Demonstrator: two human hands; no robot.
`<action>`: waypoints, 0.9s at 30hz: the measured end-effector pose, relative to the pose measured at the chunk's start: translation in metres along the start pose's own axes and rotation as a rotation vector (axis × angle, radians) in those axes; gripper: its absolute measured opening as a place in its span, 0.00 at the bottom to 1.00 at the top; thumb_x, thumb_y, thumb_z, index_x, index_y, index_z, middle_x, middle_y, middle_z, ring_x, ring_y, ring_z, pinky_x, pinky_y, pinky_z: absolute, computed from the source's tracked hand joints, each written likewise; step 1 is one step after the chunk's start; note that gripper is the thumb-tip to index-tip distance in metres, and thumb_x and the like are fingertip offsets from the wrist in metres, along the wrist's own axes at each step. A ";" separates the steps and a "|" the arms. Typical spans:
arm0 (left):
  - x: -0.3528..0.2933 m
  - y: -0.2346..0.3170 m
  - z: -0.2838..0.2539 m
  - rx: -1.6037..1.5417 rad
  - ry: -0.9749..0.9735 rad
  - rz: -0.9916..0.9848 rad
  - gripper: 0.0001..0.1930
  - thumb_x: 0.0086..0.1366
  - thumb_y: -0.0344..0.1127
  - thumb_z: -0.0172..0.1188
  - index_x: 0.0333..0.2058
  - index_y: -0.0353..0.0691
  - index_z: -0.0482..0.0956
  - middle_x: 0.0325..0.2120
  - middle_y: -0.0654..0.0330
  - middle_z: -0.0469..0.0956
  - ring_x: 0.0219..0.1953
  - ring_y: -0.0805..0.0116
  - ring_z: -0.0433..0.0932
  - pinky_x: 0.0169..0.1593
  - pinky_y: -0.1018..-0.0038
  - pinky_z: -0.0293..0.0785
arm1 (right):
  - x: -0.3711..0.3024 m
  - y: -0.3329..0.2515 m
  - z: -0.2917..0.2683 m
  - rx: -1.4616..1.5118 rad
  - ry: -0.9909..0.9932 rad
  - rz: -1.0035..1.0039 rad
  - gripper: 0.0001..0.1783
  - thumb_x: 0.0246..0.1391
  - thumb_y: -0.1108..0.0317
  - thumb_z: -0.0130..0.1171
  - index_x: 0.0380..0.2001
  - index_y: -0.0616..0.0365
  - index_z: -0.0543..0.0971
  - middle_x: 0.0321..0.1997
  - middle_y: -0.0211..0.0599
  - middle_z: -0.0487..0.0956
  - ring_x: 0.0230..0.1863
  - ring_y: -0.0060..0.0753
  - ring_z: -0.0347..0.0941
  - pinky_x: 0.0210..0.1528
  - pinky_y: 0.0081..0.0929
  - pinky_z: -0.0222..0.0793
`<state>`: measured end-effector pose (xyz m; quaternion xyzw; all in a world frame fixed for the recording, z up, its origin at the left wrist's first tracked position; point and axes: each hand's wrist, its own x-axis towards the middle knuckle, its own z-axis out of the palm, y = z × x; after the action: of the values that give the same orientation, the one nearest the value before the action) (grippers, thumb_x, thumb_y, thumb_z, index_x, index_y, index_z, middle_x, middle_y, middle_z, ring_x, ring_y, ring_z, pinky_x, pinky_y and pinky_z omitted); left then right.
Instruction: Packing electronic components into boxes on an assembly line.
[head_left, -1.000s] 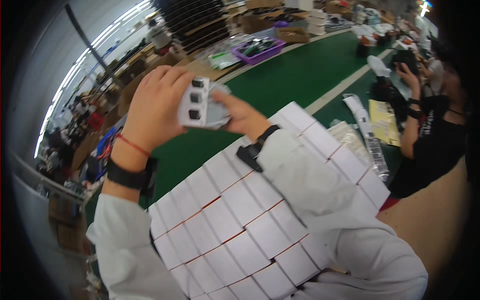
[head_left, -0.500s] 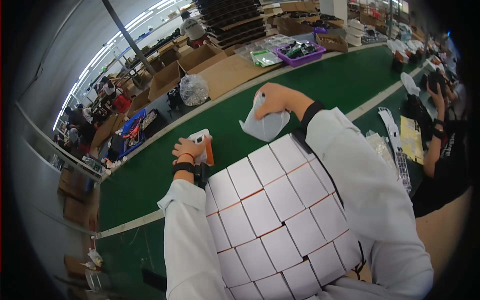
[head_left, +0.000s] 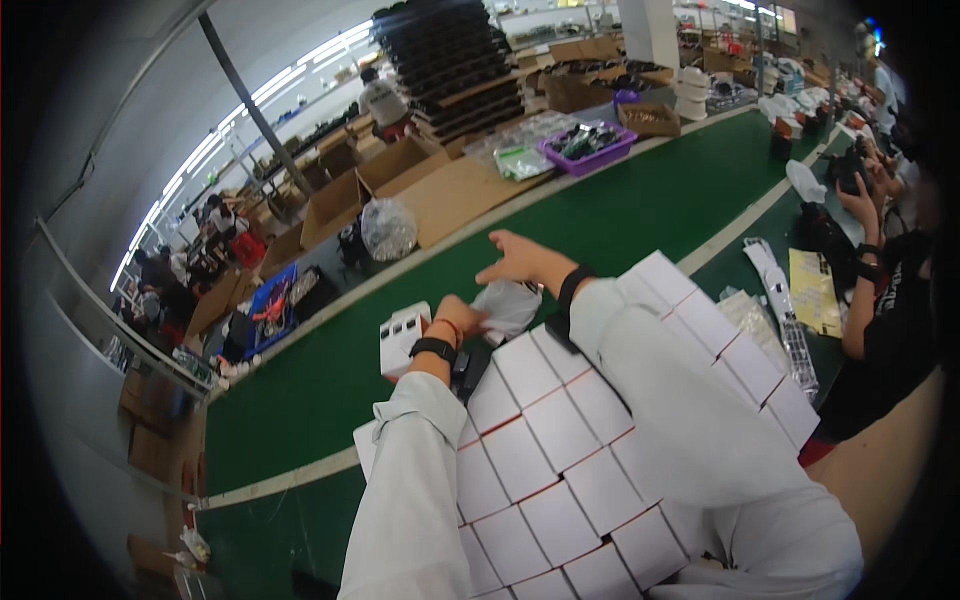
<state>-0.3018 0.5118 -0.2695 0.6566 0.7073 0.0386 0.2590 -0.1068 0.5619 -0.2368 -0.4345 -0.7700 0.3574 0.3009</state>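
My left hand [head_left: 460, 318] reaches to the near side of a crumpled, translucent white plastic bag [head_left: 513, 306], its fingers closed at the bag's left edge. What the bag contains cannot be made out. Above and beyond the bag, my right hand [head_left: 525, 260] is open, thumb and fingers spread, holding nothing. A small white box [head_left: 402, 340] with dark marks on top and an orange lower edge stands just left of my left hand on the green surface. Close to me, under my forearms, lie several rows of white boxes [head_left: 540, 440] with orange edges showing in the gaps.
Along the far side of the green work surface [head_left: 660, 190] are a purple basket [head_left: 590, 150] of parts, cardboard boxes [head_left: 335, 205], a clear bag [head_left: 388, 230] and a blue tray [head_left: 268, 312]. At right, a co-worker's arm [head_left: 862, 270] is beside a yellow sheet [head_left: 815, 292].
My right hand has let go of the plastic bag and opened. My left hand has left the small white box and moved right to the bag, which now sits lower.
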 end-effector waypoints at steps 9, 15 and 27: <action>-0.012 0.032 -0.051 0.364 0.172 -0.045 0.11 0.58 0.31 0.64 0.37 0.30 0.87 0.37 0.44 0.86 0.42 0.46 0.87 0.47 0.58 0.82 | -0.077 -0.025 -0.104 -0.619 -0.083 -0.077 0.40 0.44 0.53 0.71 0.61 0.58 0.75 0.57 0.52 0.80 0.59 0.54 0.76 0.59 0.44 0.74; -0.070 0.046 -0.126 0.470 0.392 -0.008 0.17 0.61 0.33 0.55 0.44 0.33 0.85 0.48 0.38 0.81 0.53 0.39 0.80 0.57 0.57 0.77 | -0.137 0.003 -0.160 -0.880 -0.138 0.119 0.35 0.49 0.50 0.66 0.59 0.52 0.78 0.59 0.51 0.77 0.59 0.54 0.76 0.57 0.45 0.75; -0.111 -0.226 -0.123 -0.175 0.474 -0.464 0.15 0.63 0.36 0.58 0.35 0.25 0.82 0.37 0.39 0.85 0.23 0.51 0.86 0.25 0.64 0.82 | -0.192 0.033 -0.164 -0.501 -0.164 0.406 0.53 0.60 0.34 0.55 0.75 0.59 0.54 0.74 0.63 0.62 0.73 0.59 0.60 0.73 0.40 0.57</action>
<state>-0.5578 0.4113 -0.2175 0.4262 0.8724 0.1908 0.1446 0.1199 0.4517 -0.2009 -0.6094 -0.7532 0.2436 0.0442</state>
